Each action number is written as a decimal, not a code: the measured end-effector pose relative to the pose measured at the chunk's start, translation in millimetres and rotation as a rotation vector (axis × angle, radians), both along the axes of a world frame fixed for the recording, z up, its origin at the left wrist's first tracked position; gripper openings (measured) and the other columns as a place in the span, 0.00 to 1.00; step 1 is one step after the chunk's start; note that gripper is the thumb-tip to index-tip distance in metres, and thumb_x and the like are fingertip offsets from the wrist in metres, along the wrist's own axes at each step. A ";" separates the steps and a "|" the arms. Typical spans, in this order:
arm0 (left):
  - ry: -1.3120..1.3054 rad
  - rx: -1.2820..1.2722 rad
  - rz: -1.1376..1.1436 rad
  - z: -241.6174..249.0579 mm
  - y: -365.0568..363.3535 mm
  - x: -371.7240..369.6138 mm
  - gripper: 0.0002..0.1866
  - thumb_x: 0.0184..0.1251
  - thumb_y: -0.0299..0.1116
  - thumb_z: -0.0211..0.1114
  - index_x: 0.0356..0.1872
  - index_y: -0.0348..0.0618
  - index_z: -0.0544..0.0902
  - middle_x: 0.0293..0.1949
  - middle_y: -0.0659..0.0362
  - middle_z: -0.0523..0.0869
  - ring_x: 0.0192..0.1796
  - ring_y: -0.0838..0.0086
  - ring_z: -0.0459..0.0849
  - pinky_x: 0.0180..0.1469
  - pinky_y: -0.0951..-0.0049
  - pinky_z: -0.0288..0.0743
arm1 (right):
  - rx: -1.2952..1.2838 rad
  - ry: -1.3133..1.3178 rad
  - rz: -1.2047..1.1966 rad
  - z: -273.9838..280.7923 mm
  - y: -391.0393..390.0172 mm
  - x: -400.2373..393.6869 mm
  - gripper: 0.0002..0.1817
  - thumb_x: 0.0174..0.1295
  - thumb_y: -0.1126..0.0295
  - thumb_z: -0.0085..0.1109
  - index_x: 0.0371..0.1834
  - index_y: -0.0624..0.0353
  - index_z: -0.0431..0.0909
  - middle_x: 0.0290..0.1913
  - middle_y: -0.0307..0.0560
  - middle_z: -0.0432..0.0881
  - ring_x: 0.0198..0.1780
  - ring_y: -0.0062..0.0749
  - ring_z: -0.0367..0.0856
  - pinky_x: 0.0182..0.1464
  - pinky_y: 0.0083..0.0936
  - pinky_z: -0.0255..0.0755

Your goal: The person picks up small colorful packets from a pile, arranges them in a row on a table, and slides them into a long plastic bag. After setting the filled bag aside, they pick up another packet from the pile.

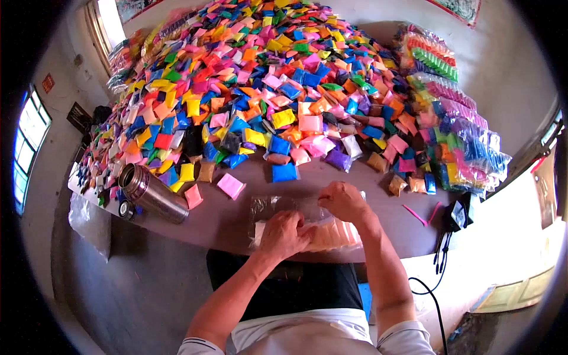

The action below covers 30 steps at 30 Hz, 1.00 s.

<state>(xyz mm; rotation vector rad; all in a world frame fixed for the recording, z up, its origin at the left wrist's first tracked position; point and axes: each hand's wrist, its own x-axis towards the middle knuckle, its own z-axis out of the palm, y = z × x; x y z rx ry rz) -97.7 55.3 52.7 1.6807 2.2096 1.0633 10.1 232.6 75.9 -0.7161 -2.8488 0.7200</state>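
A clear plastic bag (pixel 267 206) lies flat near the table's front edge, with a row of pale orange packets (pixel 334 234) in its lower part. My left hand (pixel 285 235) rests on the bag's left side, its fingers curled together at the packets; what they pinch is too small to make out. Over the bag's upper right part is my right hand (pixel 342 200), fingers closed and bent down toward the plastic. Whatever lies between those fingertips is hidden. A blue packet (pixel 284 172) and a pink packet (pixel 231 186) lie just beyond the bag.
A huge heap of coloured packets (pixel 236 89) covers the back of the table (pixel 207 231). Filled clear bags (pixel 467 142) are stacked at right. A steel flask (pixel 154 193) lies at left beside its cap (pixel 126 209). A black device (pixel 456 215) with cables sits at the right edge.
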 end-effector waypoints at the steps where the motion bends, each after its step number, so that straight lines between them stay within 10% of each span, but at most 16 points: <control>1: 0.000 -0.001 0.000 -0.7 0.1 -0.7 0.18 0.52 0.43 0.75 0.27 0.40 0.76 0.28 0.50 0.82 0.36 0.54 0.82 0.40 0.57 0.77 | 0.013 0.023 0.025 3.8 0.2 1.7 0.11 0.55 0.66 0.61 0.37 0.59 0.85 0.36 0.55 0.84 0.40 0.51 0.83 0.44 0.40 0.76; 13: 0.069 0.132 -0.026 -9.2 3.0 -1.5 0.19 0.61 0.47 0.69 0.23 0.42 0.75 0.24 0.50 0.78 0.33 0.51 0.79 0.35 0.53 0.73 | 0.090 -0.072 0.155 29.3 -34.8 11.1 0.09 0.51 0.69 0.57 0.33 0.60 0.82 0.35 0.55 0.84 0.40 0.52 0.82 0.43 0.43 0.75; 30: 0.137 0.321 0.056 17.3 -18.6 -15.8 0.07 0.64 0.27 0.63 0.33 0.33 0.79 0.39 0.48 0.84 0.41 0.54 0.84 0.44 0.62 0.78 | 0.250 0.226 0.130 3.5 -55.6 29.3 0.07 0.52 0.73 0.61 0.34 0.57 0.80 0.32 0.48 0.76 0.38 0.47 0.80 0.36 0.39 0.75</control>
